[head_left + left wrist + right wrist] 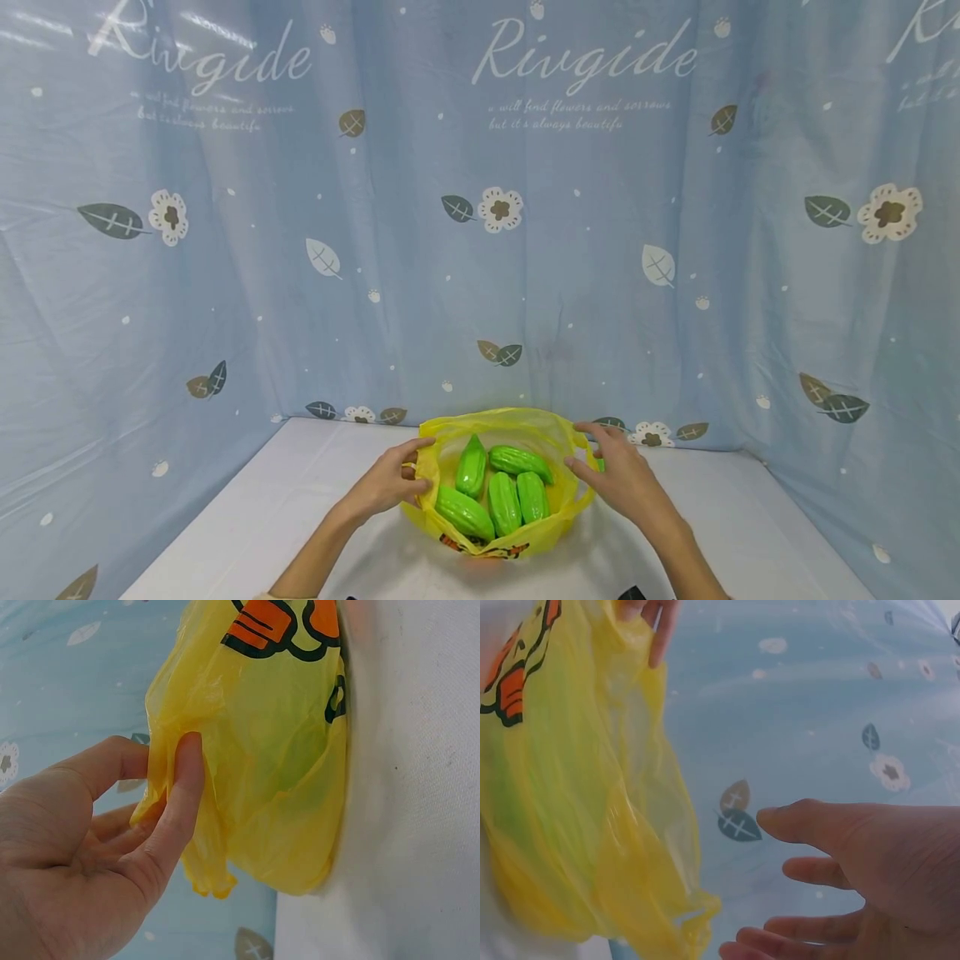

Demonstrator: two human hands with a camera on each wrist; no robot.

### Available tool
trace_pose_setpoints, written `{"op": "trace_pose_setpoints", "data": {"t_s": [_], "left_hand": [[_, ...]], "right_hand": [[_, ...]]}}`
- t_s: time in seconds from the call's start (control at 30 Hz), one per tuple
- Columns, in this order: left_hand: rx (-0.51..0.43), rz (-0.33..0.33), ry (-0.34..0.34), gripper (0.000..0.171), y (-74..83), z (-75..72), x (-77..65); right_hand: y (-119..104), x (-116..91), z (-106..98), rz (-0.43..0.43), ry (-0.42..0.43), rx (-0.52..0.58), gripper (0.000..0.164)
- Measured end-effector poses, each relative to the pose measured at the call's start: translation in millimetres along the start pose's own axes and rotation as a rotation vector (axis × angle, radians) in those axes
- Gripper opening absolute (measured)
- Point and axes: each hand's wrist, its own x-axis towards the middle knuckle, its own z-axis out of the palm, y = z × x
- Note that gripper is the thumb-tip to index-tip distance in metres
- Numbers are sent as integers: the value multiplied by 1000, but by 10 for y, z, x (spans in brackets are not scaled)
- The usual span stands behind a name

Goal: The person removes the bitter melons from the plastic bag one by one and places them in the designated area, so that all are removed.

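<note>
A yellow plastic bag (487, 421) stands with its mouth wide apart on the white table. Inside lie several shiny, ribbed green pieces (470, 468) that look like fruits or gourds. My left hand (386, 482) pinches the bag's left rim; in the left wrist view, the thumb (184, 791) lies on one side of the film and other fingers lie behind it. On the opposite side, my right hand (626, 477) is at the right rim and handle loop. In the right wrist view its fingers (817, 871) are spread, with a gap between them and the bag.
The white tabletop (277, 492) extends to both sides of the bag. A blue curtain (570, 292) printed with leaves and flowers hangs behind and around the table. A small dark object (632, 593) shows at the bottom edge of the head view.
</note>
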Motion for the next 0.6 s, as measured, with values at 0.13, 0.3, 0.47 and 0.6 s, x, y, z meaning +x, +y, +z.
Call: {"op": "trace_pose_setpoints", "data": {"t_s": [0.13,0.3,0.47,0.6], "left_hand": [[2,0,1,73,-8,0,1],[-5,-3,-4,73,-3,-4,3],[-28,-6,-7,74,10,-13,-3],[-37,-5,-7,74,18,-8,-10]], "right_hand": [[-41,-5,24,-13,-4,-7,54],[-108,-31,47,-25,-7,8,52],[-170,-59,86,-32,-14,23,52],[-207,-75,124,-54,-5,20,51]]}}
